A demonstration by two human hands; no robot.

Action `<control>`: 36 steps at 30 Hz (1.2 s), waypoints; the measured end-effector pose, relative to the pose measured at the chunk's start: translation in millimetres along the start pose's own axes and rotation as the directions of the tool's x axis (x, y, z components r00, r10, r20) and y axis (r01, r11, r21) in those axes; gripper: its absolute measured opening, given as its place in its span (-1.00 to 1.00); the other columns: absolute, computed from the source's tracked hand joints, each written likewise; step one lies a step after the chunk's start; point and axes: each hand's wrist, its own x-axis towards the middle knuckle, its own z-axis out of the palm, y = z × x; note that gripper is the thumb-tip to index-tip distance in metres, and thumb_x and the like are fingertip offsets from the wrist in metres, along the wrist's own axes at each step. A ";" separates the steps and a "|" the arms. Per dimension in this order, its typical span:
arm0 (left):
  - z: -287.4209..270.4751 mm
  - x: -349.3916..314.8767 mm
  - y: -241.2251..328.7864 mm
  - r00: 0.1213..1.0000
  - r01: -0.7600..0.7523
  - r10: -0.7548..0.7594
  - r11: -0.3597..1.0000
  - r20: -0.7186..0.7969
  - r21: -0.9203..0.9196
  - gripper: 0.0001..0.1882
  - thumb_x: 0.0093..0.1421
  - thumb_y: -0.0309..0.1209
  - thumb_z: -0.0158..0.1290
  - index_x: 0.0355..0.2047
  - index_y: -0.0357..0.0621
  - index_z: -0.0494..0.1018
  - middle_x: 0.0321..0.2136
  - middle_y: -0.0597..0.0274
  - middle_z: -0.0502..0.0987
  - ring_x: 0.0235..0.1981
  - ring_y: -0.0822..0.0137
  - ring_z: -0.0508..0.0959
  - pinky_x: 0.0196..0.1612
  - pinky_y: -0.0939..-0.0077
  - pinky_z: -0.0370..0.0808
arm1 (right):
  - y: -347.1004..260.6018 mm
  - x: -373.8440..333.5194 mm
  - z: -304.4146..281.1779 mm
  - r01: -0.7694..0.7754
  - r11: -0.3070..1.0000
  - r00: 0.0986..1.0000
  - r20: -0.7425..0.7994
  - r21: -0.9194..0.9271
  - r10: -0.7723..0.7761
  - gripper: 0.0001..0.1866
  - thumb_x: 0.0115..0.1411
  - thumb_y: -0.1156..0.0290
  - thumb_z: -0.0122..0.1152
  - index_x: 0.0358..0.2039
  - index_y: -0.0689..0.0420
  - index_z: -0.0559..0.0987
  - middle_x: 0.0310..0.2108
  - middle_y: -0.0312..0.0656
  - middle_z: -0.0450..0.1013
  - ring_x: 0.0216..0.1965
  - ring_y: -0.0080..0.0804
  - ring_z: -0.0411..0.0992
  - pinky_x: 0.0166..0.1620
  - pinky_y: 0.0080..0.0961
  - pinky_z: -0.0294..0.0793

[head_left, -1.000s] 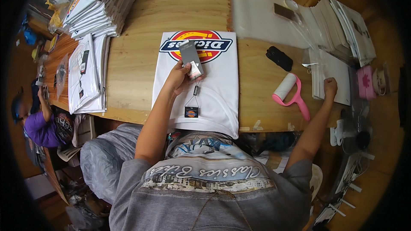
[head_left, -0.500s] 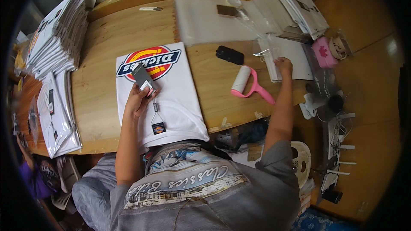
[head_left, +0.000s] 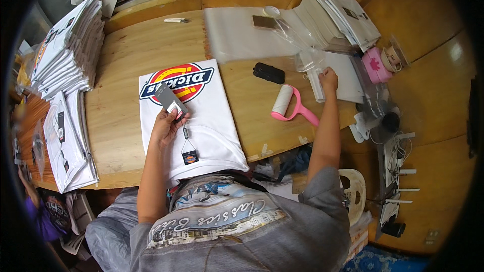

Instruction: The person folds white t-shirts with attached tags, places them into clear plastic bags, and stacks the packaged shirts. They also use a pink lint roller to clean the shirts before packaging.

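A folded white T-shirt lies in front of me, with a red, yellow and blue print near its far edge. My left hand is closed on a dark grey hang tag, held over the print. A cord runs from the tag to a small black label resting on the shirt. At the right, my right hand is closed, fingers bunched, above a white stack. Crumpled clear plastic lies against its fingers; what they pinch is too small to tell. A pink-handled lint roller lies between the hands.
Tall piles of folded white shirts and bagged shirts stand at the left. A black case, a phone, clear plastic sheets, bagged stacks and a pink box occupy the right. Someone in purple is lower left.
The whole view has shifted slightly. The hang tag has turned a little in my left hand, showing more of its face. My right hand stays near the stack, and the plastic beside it has changed shape.
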 end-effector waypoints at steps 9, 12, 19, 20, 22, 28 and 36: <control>20.3 -23.1 5.5 0.982 -0.154 0.095 0.901 0.163 0.406 -0.73 0.10 -0.42 -0.08 -0.18 -0.21 0.25 -0.39 0.21 0.46 -0.42 0.39 0.49 -0.33 0.56 0.44 | -203.2 -116.2 -15.1 0.612 0.751 0.763 0.065 0.247 -0.643 -0.83 -0.04 0.42 -0.04 -0.39 0.16 0.33 -0.57 0.05 0.38 -0.47 0.01 0.37 -0.41 -0.15 0.32; 28.2 -48.5 5.4 0.934 -0.259 0.067 0.801 0.350 0.539 -0.71 0.09 -0.44 -0.05 -0.17 -0.24 0.25 -0.37 0.27 0.45 -0.37 0.48 0.44 -0.23 0.60 0.37 | -248.2 -191.1 9.6 0.800 0.572 0.556 0.133 0.179 -0.820 -0.87 -0.02 0.46 -0.07 -0.39 0.13 0.34 -0.59 -0.02 0.37 -0.51 -0.13 0.39 -0.42 -0.24 0.33; 30.2 -81.0 22.1 0.904 -0.427 0.279 0.639 0.325 0.640 -0.69 0.14 -0.35 -0.15 -0.16 -0.29 0.23 -0.43 0.06 0.45 -0.37 0.32 0.43 -0.25 0.51 0.32 | -231.3 -259.4 53.0 0.891 -0.312 -0.222 -0.283 0.331 -0.933 -0.79 -0.13 0.37 0.00 -0.40 0.02 0.42 -0.33 -0.29 0.36 -0.26 -0.39 0.33 -0.22 -0.42 0.33; 23.7 -74.9 23.0 0.891 -0.449 0.353 0.598 0.285 0.664 -0.71 0.14 -0.37 -0.15 -0.18 -0.30 0.24 -0.45 0.06 0.44 -0.39 0.32 0.43 -0.28 0.50 0.33 | -224.0 -257.5 54.2 0.901 -0.405 -0.367 -0.224 0.153 -0.903 -0.80 -0.14 0.37 0.01 -0.41 0.02 0.43 -0.32 -0.28 0.36 -0.26 -0.36 0.33 -0.19 -0.41 0.33; 20.0 -63.2 33.3 0.926 -0.342 0.330 0.533 0.182 0.774 -0.77 0.10 -0.43 -0.11 -0.27 -0.32 0.27 -0.47 -0.03 0.42 -0.47 0.23 0.40 -0.38 0.47 0.32 | -212.0 -256.2 48.9 0.903 -0.407 -0.378 -0.189 0.142 -0.906 -0.82 -0.12 0.38 0.00 -0.41 0.02 0.43 -0.28 -0.29 0.36 -0.23 -0.34 0.33 -0.19 -0.38 0.34; -13.9 -15.1 8.2 0.793 -0.403 0.446 -0.127 0.415 0.906 -0.68 -0.01 -0.38 -0.02 -0.23 -0.27 0.32 -0.17 0.09 0.35 -0.05 0.11 0.26 -0.04 0.23 0.15 | -181.2 -244.2 41.0 0.964 -0.237 -0.231 -0.059 0.119 -0.971 -0.72 -0.04 0.38 -0.05 -0.25 -0.01 0.43 -0.11 -0.30 0.31 -0.14 -0.25 0.30 -0.18 -0.34 0.35; -26.5 4.0 43.4 0.644 -0.062 0.755 -0.106 0.121 0.992 -0.65 -0.08 -0.46 0.07 -0.26 -0.23 0.27 -0.35 -0.05 0.38 -0.33 0.05 0.39 -0.28 0.32 0.34 | -187.8 -242.9 40.9 0.992 0.009 -0.006 0.123 0.123 -0.992 -0.64 0.00 0.40 -0.15 -0.14 -0.06 0.41 -0.04 -0.25 0.26 -0.09 -0.14 0.26 -0.14 -0.27 0.31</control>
